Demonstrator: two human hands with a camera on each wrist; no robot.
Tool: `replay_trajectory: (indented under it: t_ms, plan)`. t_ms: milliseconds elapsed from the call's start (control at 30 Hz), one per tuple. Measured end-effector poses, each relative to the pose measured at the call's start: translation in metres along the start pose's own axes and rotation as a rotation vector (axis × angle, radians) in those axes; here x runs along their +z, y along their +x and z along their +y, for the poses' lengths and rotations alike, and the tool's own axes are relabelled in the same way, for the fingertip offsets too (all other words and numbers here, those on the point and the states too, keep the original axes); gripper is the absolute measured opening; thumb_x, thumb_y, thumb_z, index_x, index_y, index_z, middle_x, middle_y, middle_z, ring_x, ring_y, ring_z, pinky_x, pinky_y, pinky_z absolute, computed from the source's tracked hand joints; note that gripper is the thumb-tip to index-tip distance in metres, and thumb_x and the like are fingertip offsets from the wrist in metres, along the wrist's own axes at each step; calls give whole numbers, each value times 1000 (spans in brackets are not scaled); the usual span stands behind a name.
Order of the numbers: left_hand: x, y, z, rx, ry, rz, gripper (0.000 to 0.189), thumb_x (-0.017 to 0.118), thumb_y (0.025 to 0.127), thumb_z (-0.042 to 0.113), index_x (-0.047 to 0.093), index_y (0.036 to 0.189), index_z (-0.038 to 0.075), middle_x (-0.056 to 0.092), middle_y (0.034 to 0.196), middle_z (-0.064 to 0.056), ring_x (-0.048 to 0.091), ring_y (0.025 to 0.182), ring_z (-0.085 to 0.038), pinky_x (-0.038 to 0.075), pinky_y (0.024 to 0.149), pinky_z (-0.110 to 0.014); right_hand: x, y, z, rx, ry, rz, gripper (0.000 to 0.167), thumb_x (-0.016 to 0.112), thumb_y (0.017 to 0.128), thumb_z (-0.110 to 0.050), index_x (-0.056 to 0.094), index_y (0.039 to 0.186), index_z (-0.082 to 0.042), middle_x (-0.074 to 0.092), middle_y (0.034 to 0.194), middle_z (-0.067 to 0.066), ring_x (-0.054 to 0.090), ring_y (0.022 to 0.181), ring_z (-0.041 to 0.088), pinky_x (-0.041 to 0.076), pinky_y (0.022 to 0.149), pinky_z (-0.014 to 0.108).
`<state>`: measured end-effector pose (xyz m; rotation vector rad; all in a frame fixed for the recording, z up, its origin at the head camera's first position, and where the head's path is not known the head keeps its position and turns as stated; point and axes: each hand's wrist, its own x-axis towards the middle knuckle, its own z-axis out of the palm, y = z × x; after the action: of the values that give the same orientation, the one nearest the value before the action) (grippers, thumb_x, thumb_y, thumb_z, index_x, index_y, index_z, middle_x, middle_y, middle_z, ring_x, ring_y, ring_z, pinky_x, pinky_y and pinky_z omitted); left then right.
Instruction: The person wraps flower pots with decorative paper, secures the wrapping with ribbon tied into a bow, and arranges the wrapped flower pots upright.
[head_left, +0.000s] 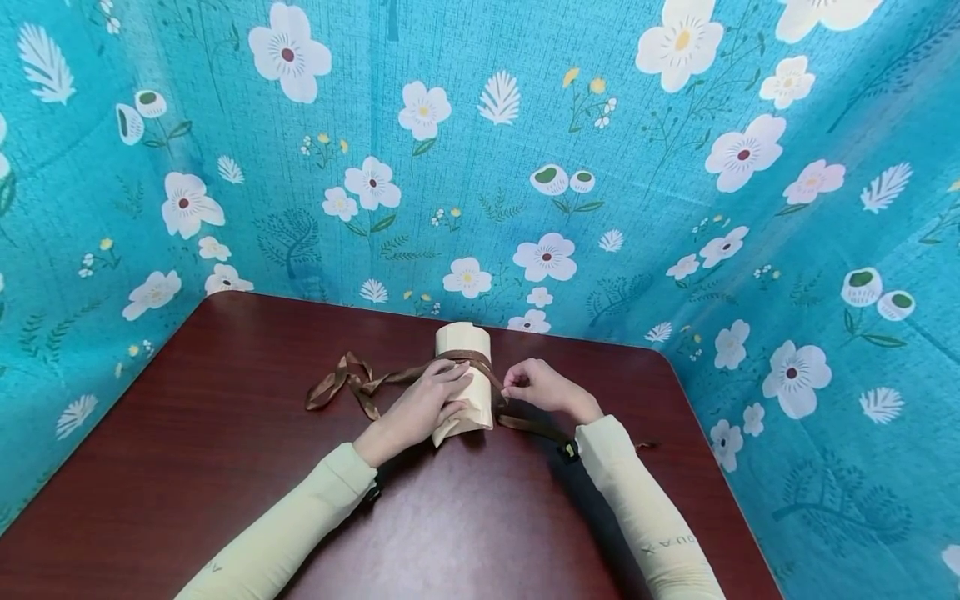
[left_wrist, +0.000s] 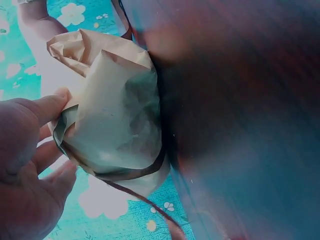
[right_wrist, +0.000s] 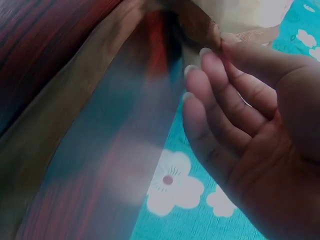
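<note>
A cream paper-wrapped bundle (head_left: pixel 463 337), roughly cylindrical, lies on the dark red table, its near end folded and crumpled. Brown ribbon (head_left: pixel 480 358) goes across and around it. My left hand (head_left: pixel 427 400) rests on the bundle from the left, fingers extended over the paper and ribbon. In the left wrist view, the thumb touches the paper (left_wrist: pixel 115 110) beside a raised fold of ribbon. To the right of the bundle, my right hand (head_left: pixel 547 385) pinches the ribbon (right_wrist: pixel 200 22) between thumb and index finger; the other fingers are bent and hold nothing.
One loose ribbon tail (head_left: pixel 341 387) lies twisted on the table (head_left: pixel 187 467) to the left. Another ribbon length (head_left: pixel 532 427) runs right, under the right forearm. A blue floral cloth (head_left: pixel 465 183) hangs behind the table and along its sides.
</note>
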<state>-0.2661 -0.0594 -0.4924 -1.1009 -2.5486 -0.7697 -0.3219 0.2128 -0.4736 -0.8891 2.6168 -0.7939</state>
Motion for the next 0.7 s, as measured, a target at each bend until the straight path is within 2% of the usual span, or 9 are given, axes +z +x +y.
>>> replay_trajectory:
  t_ms: [133,233,300,400,533,700]
  plan:
    - [0,-1,0,-3,11,23,46,74,93,20,65,135,2,55,147,-17,34,145,-46,31,117,-59,-2,-7,8,50,-32,-12,12,69,96,-8,73,84,-9,68,75,3,50,63,9,43,59,23]
    - [0,-2,0,-32,-21,-4,47,75,93,22,66,135,4,54,149,-15,25,148,-53,19,115,-72,-2,-10,11,73,-42,-22,11,70,96,-8,74,85,-9,69,77,3,52,64,9,45,60,23]
    - [-1,-2,-1,-59,-61,-31,47,74,93,23,65,136,5,53,150,-14,23,148,-56,16,113,-77,-2,-10,11,72,-38,-24,10,70,95,-8,74,85,-9,69,77,2,54,65,10,46,61,23]
    - [-3,-2,-3,-82,-116,-60,48,73,94,23,64,138,6,50,153,-14,26,147,-54,20,111,-77,-2,-10,9,53,-13,-13,9,71,94,-8,73,85,-10,69,78,1,55,67,11,48,63,24]
    - [-3,-2,-5,-75,-140,-77,49,72,96,23,61,140,5,49,153,-16,37,144,-49,31,110,-72,-5,-10,6,48,29,35,9,71,94,-8,72,86,-12,70,80,-1,58,69,10,49,65,24]
    - [-3,-2,-6,-46,-97,-67,48,71,96,24,62,141,7,50,153,-14,43,143,-40,35,109,-69,-12,-5,1,37,81,202,5,73,93,-8,71,88,-10,71,82,2,62,72,13,52,68,26]
